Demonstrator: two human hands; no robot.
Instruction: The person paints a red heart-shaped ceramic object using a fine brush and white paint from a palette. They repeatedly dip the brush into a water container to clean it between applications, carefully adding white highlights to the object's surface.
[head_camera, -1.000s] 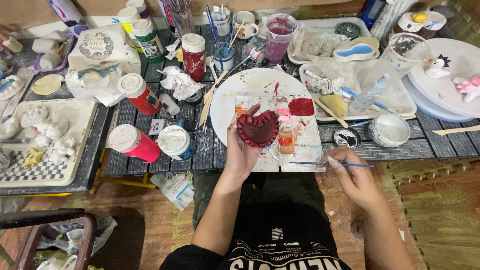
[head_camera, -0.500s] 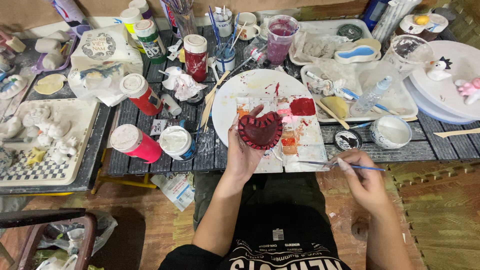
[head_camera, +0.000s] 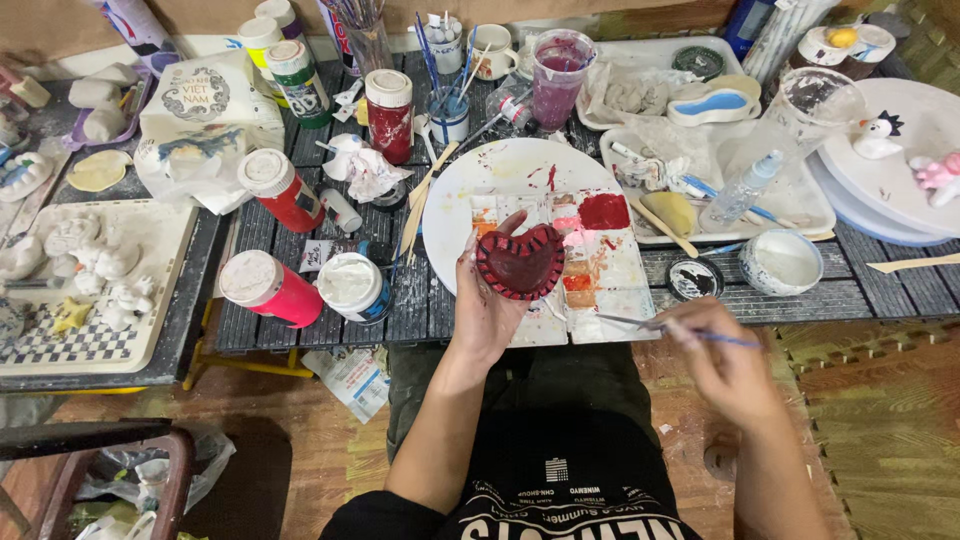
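Observation:
My left hand (head_camera: 487, 310) holds up a small heart-shaped clay dish (head_camera: 520, 262), painted dark red, over the white round palette plate (head_camera: 480, 185). A blob of red paint (head_camera: 604, 211) and orange smears lie on the plate's tiled sheet. My right hand (head_camera: 722, 358) grips a thin paintbrush (head_camera: 640, 322) with a blue handle; its tip points left, just right of and below the dish, not touching it.
Red and pink paint bottles (head_camera: 283, 190) (head_camera: 268, 288) and a white-lidded jar (head_camera: 352, 285) lie left of the plate. A purple water cup (head_camera: 558, 65) and brush cups stand behind. Trays (head_camera: 785, 205) (head_camera: 160, 290) of unpainted clay figures sit right and left; a small white bowl (head_camera: 781, 262) is near my right hand.
My right hand with the brush has shifted slightly, staying near the table's front edge. The heart dish in my left hand has hardly moved.

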